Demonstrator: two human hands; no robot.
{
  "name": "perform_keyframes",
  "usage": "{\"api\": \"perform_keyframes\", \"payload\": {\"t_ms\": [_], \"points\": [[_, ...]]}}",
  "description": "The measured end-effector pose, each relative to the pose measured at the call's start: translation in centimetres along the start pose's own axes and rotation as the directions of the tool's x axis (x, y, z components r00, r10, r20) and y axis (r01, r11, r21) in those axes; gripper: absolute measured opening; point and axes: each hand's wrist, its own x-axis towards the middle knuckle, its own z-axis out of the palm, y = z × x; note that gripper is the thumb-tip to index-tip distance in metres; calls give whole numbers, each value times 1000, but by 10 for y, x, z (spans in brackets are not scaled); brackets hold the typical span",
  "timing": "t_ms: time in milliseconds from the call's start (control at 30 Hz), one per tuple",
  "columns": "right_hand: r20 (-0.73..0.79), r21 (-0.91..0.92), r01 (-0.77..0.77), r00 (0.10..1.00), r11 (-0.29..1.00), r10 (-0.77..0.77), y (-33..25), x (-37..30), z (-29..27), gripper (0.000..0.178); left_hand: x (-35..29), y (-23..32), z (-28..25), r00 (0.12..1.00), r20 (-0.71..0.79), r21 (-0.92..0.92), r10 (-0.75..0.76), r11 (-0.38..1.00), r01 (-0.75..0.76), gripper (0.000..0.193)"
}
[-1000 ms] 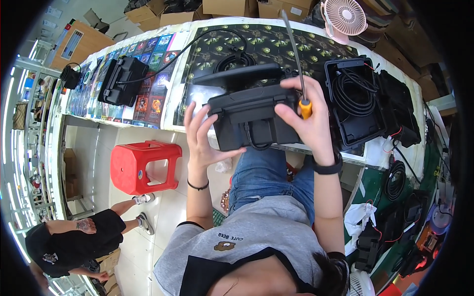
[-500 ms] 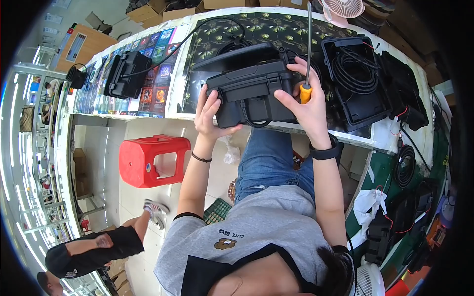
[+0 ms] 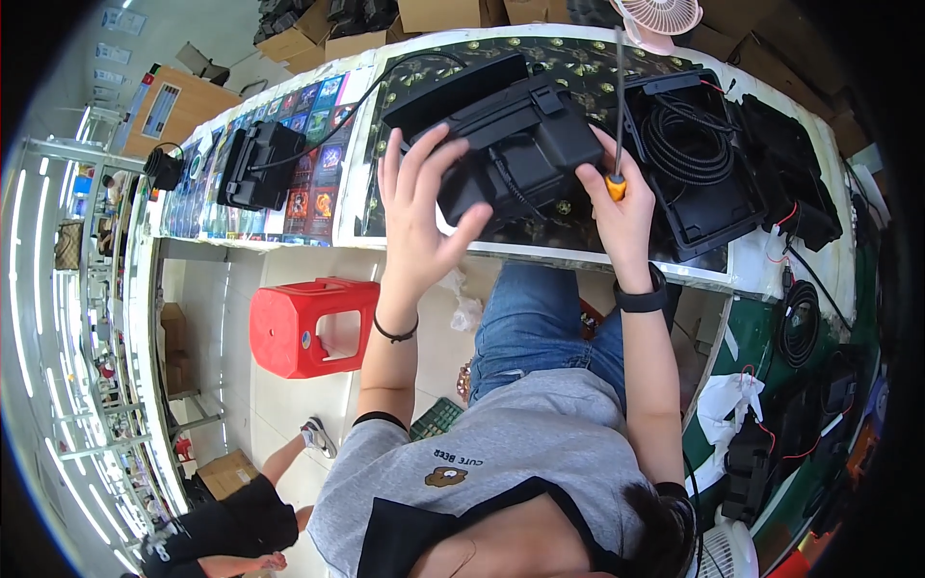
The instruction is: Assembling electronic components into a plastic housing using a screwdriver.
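A black plastic case (image 3: 551, 135) with latches and a short ribbed cable (image 3: 511, 183) is tilted over the dark mat at the table's front. Behind its left part rises a flat black panel (image 3: 458, 94). My left hand (image 3: 419, 207) is open, fingers spread, at the case's left end; whether its fingertips touch the case I cannot tell. My right hand (image 3: 624, 212) is closed on a screwdriver (image 3: 616, 186) with an orange handle, its long shaft pointing away from me. That hand's thumb and fingers also meet the right end of the case.
To the right lies an open black case (image 3: 708, 217) with a coiled corrugated cable (image 3: 689, 144). A smaller black device (image 3: 260, 164) sits on the left, wired by a cable. A pink fan (image 3: 660, 19) stands at the back. Below are a red stool (image 3: 289, 332) and a passing person (image 3: 226, 530).
My left hand has loosened from the case and spread its fingers. The case has turned, its right end now nearer me. My right hand keeps the screwdriver. The person at lower left has moved.
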Motion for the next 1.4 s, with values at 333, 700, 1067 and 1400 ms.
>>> {"api": "perform_keyframes", "payload": {"t_ms": [333, 700, 1067, 1400], "points": [[35, -24, -91, 995, 996, 92, 6, 22, -9, 49, 73, 18, -9, 917, 392, 94, 71, 989, -117, 57], [138, -27, 29, 990, 999, -25, -18, -35, -45, 61, 81, 11, -6, 893, 432, 0, 123, 991, -136, 52], [218, -212, 52, 976, 976, -4, -31, -84, -81, 47, 74, 33, 33, 945, 311, 51, -105, 994, 94, 38], [358, -616, 330, 926, 715, -119, -55, -84, -74, 43, 13, 8, 18, 963, -115, -221, -242, 952, 213, 27]]}}
